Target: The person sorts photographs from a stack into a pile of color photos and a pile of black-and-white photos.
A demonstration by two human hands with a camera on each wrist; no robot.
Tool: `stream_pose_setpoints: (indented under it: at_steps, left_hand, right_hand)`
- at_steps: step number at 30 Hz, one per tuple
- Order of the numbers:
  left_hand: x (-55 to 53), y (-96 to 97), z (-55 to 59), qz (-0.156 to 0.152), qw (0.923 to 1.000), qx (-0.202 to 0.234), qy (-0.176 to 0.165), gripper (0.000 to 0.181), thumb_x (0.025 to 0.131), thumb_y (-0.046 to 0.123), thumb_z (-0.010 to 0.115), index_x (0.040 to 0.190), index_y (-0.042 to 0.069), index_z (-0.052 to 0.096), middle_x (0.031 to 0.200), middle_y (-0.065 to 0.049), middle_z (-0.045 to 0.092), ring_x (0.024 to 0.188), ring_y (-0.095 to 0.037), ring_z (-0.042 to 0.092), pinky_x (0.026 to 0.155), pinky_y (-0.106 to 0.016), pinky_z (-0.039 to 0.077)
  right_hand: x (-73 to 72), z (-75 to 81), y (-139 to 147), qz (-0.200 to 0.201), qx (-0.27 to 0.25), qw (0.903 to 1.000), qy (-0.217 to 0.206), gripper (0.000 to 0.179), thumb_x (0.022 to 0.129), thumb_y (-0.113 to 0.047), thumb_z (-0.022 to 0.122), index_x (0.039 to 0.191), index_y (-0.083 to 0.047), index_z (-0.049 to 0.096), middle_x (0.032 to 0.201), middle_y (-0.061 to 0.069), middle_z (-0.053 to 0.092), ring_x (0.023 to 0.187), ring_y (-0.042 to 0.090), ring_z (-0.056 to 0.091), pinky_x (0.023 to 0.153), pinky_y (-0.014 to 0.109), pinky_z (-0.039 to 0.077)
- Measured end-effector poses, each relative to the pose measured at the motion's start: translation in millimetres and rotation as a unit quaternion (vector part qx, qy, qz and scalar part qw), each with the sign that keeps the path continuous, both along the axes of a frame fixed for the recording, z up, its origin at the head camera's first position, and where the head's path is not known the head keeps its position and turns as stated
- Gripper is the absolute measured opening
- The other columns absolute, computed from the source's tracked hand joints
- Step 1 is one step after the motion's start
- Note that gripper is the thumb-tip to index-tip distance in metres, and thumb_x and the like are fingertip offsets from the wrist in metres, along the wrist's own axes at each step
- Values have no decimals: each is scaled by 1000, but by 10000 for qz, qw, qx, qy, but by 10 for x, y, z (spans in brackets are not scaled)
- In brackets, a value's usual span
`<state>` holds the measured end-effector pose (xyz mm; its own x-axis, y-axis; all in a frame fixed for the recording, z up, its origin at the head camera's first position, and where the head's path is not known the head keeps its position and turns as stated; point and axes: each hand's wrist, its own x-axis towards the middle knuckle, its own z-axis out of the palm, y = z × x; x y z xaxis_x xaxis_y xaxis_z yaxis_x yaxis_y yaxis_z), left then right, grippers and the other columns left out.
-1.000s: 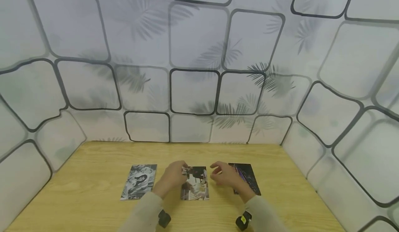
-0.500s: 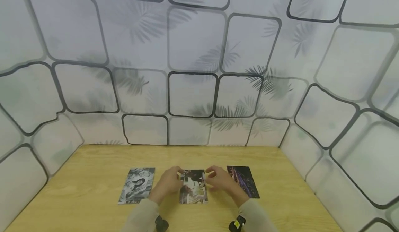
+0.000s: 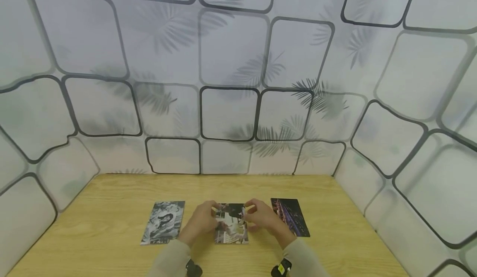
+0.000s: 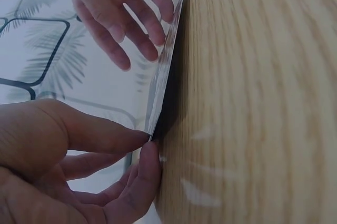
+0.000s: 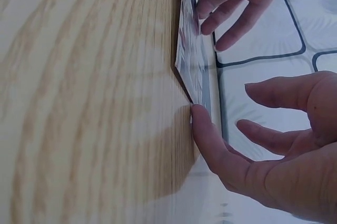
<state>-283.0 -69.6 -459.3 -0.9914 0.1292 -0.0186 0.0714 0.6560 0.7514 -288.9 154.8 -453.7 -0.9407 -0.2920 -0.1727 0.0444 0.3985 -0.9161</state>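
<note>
A colour photo print (image 3: 232, 229) lies between my two hands on the wooden table. My left hand (image 3: 202, 219) is at its left edge; in the left wrist view the thumb and a finger pinch that edge, and the print (image 4: 167, 71) is tilted a little off the wood. On the other side my right hand (image 3: 261, 215) touches the print's right edge. The right wrist view shows one fingertip (image 5: 199, 116) against the print, with the thumb and another finger apart from it.
A black-and-white photo print (image 3: 164, 223) lies left of my left hand. To the right of my right hand is a dark print with purple streaks (image 3: 292, 217). Patterned fabric walls (image 3: 231, 111) enclose the table (image 3: 123, 198) at the back and sides.
My right hand has moved left to the middle print's right edge. My left hand stays at the left edge. The view has shifted slightly; the outer prints keep their places.
</note>
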Motion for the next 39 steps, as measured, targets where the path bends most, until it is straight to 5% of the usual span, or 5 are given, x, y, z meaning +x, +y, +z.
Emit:
stream_pose_setpoints:
  at_steps: [14, 28, 39]
  left_hand:
    - [-18, -34, -16, -21, 9994, 303, -144, 48, 74, -11, 67, 120, 0, 66, 115, -28, 70, 102, -42, 69, 78, -45, 64]
    - [-20, -75, -60, -155, 9974, 680, -201, 43, 77, -10, 72, 119, 0, 69, 109, -20, 69, 94, -29, 66, 74, -39, 61]
    - [-1, -14, -81, -350, 9950, 926, -130, 45, 80, -8, 77, 123, -2, 67, 106, -19, 67, 87, -22, 65, 70, -34, 60]
  right_hand:
    - [6, -4, -20, -153, -42, 9999, 10, 52, 96, -3, 64, 143, 7, 46, 135, 34, 48, 104, 32, 68, 78, 44, 66]
    - [-13, -63, 8, -29, -374, 9992, -133, 51, 98, -6, 63, 144, 7, 43, 127, 30, 54, 98, 26, 68, 80, 44, 66]
    - [16, -33, 81, -16, 155, 9996, 230, 45, 96, -5, 67, 138, 7, 55, 116, 22, 61, 90, 22, 67, 74, 40, 64]
